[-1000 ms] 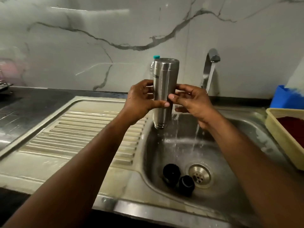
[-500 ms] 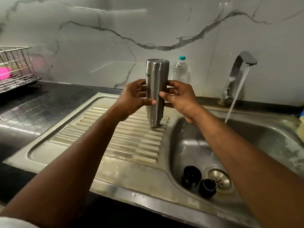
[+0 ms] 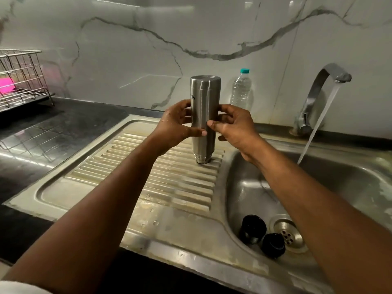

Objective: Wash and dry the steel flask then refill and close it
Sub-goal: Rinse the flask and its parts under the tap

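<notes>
Both hands grip the steel flask (image 3: pixel 204 117): the left hand (image 3: pixel 176 126) wraps its near side, the right hand (image 3: pixel 233 126) pinches it with thumb and fingers. It stands mouth down, upright, on the ribbed draining board (image 3: pixel 148 177) beside the sink (image 3: pixel 350 183). To drain well, settle the mouth across the ribs, check for wobble, then let go gently. Two black caps (image 3: pixel 262 235) lie by the drain; the tap (image 3: pixel 324 81) runs.

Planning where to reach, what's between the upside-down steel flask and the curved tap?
In the head view, a clear plastic bottle stands between the steel flask and the tap.
</notes>
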